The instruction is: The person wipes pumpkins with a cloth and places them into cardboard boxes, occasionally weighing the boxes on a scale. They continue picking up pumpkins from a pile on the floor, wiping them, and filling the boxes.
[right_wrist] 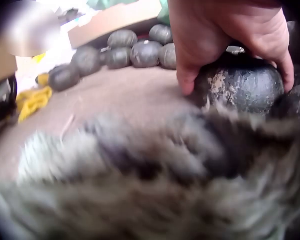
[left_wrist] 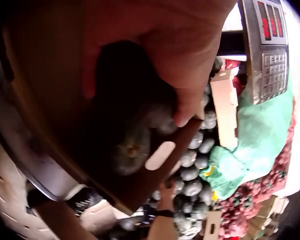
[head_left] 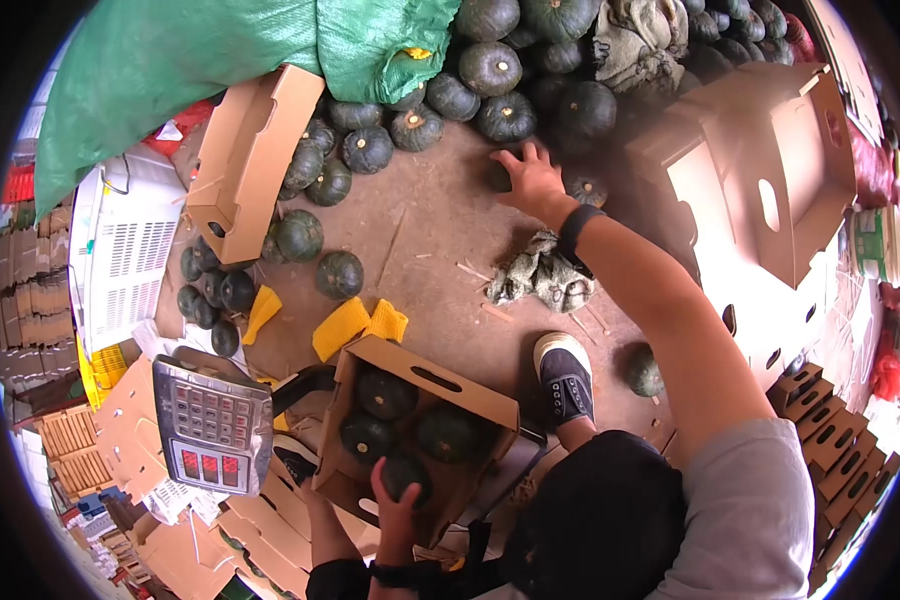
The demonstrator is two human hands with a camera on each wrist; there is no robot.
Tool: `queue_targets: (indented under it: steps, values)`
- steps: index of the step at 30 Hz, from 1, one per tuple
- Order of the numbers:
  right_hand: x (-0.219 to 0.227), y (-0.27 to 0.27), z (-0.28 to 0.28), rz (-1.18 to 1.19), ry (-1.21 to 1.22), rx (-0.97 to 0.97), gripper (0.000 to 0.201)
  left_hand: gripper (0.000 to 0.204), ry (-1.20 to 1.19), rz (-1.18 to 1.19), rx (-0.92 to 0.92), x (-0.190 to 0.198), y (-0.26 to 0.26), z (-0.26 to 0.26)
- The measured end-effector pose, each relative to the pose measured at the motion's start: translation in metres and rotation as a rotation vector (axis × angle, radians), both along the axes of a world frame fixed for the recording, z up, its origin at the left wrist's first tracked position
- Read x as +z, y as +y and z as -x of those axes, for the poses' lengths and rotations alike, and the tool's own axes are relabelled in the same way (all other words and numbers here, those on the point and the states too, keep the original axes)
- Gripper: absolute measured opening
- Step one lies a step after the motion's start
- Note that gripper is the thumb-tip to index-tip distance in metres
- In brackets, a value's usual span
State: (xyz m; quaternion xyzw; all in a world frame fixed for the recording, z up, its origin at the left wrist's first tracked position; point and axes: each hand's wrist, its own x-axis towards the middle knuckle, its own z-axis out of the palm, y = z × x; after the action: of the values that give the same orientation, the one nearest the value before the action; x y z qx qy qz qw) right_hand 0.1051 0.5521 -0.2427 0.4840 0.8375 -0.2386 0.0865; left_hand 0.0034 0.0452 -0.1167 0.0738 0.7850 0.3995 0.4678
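Note:
In the head view my left hand [head_left: 395,515] grips a dark green pumpkin [head_left: 407,478] inside an open cardboard box [head_left: 490,405] that holds several pumpkins. The left wrist view shows the same hand [left_wrist: 175,45] from above, its fingers spread round the shadowed pumpkin [left_wrist: 125,70], near the box's oval handle hole. Out on the floor, beside the pile, my right hand [head_left: 535,185] holds another pumpkin [head_left: 500,177]. Up close in the right wrist view, thumb and fingers of the right hand [right_wrist: 230,35] straddle that pumpkin [right_wrist: 247,87], whose skin has pale scabby patches.
A scale display [head_left: 213,425] stands left of the box. Yellow cloths [head_left: 345,328] and a grey-green rag [head_left: 540,275] lie on the floor. Empty cartons [head_left: 255,165] stand at left and right, with more pumpkins [head_left: 490,68] heaped at the top. A shoe [head_left: 565,380] is right of the box.

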Motion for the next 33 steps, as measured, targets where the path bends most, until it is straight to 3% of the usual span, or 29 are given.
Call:
queue_targets:
  steps: [1,2,4,5,6,8,10,11,13,14,15,16,17,18,20,21,24,25,27,28,30,33]
  values:
    - [-0.023,0.002,-0.006,0.154,0.396,-0.129,0.075,0.083,0.164,0.068,-0.134,-0.020,-0.015,-0.003]
    - [-0.053,-0.002,-0.010,0.699,0.970,-0.314,0.069,0.079,0.249,0.066,-0.235,-0.026,-0.016,-0.009]
    - [0.000,-0.038,-0.025,1.292,1.263,-0.687,0.064,0.073,0.423,0.071,-0.437,-0.030,-0.013,-0.019]
    - [0.011,-0.051,-0.035,1.553,1.367,-0.703,0.064,0.061,0.426,0.049,-0.568,-0.022,-0.007,-0.019]
    - [0.018,-0.062,-0.044,1.817,1.466,-0.712,0.066,0.058,0.359,0.037,-0.556,-0.015,0.000,-0.016]
    - [0.038,-0.082,-0.051,1.898,1.577,-0.700,0.077,0.053,0.224,0.005,-0.541,-0.003,0.015,-0.009]
    - [0.044,-0.093,-0.056,1.905,1.624,-0.645,0.077,0.054,0.291,-0.026,-0.551,0.009,0.030,0.000]
    - [0.048,-0.097,-0.057,1.847,1.599,-0.663,0.076,0.054,0.323,-0.041,-0.558,0.016,0.038,0.003]
    - [0.065,-0.110,-0.053,1.732,1.539,-0.702,0.074,0.059,0.110,-0.186,-0.204,0.030,0.057,0.002]
    - [0.080,-0.124,-0.048,1.567,1.549,-0.615,0.071,0.062,-0.001,-0.255,-0.027,0.039,0.070,0.000]
    - [0.100,-0.140,-0.047,1.479,1.552,-0.394,0.071,0.070,-0.044,-0.266,0.121,0.049,0.090,-0.007]
    - [0.109,-0.159,-0.049,1.480,1.534,-0.141,0.073,0.070,-0.106,-0.471,0.176,0.053,0.097,-0.013]
    - [0.148,-0.162,-0.058,1.426,1.225,0.081,0.080,0.070,-0.169,-0.674,0.233,0.056,0.102,-0.019]
    - [0.147,-0.163,-0.058,1.246,1.223,0.344,0.070,0.070,-0.234,-0.872,0.288,0.057,0.104,-0.023]
    - [0.136,-0.163,-0.052,0.843,1.159,0.839,0.052,0.069,0.096,-0.432,0.178,0.060,0.086,-0.013]
    - [0.126,-0.153,-0.053,0.642,1.033,0.675,0.049,0.068,0.260,-0.208,0.127,0.061,0.070,-0.007]
    - [0.064,-0.095,-0.062,-0.058,0.591,0.092,0.050,0.064,0.008,-0.156,0.295,0.048,0.002,0.014]
    - [0.045,-0.070,-0.066,-0.369,0.577,-0.028,0.060,0.060,0.035,-0.066,0.284,0.039,-0.024,0.020]
    - [0.044,-0.024,-0.062,-0.512,0.481,-0.336,0.079,0.053,0.094,0.114,0.263,0.016,-0.065,0.029]
    - [0.037,0.000,-0.057,-0.517,0.536,-0.487,0.081,0.052,0.052,0.157,0.248,0.009,-0.071,0.028]
    - [0.025,0.033,-0.040,-0.462,0.383,-0.704,0.082,0.052,-0.032,0.248,0.221,-0.001,-0.082,0.025]
    - [0.017,0.045,-0.027,-0.540,0.434,-0.777,0.076,0.047,-0.151,0.198,0.090,-0.039,-0.099,0.019]
